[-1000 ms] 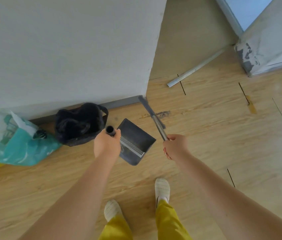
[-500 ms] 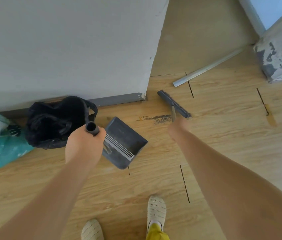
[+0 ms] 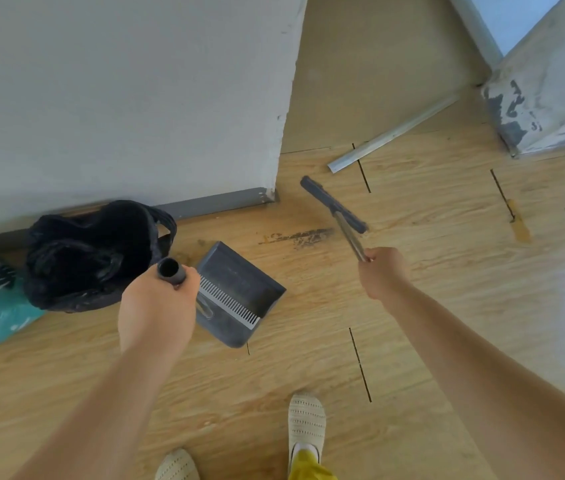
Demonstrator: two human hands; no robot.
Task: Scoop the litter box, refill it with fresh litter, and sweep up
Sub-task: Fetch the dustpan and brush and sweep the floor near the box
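My left hand (image 3: 156,303) grips the dustpan (image 3: 239,294) handle, my right hand (image 3: 383,271) grips the broom (image 3: 333,204) by the dirt (image 3: 296,235).

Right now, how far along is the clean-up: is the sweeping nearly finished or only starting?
Mid-sweep, it seems. The left hand holds the dustpan handle, its pan on the floor and looking empty. The right hand grips the broom, whose head sits just beyond a dark smear of debris not yet pushed in. A black bag stands open beside the wall. The litter box is out of view, so scooping and refilling cannot be judged.
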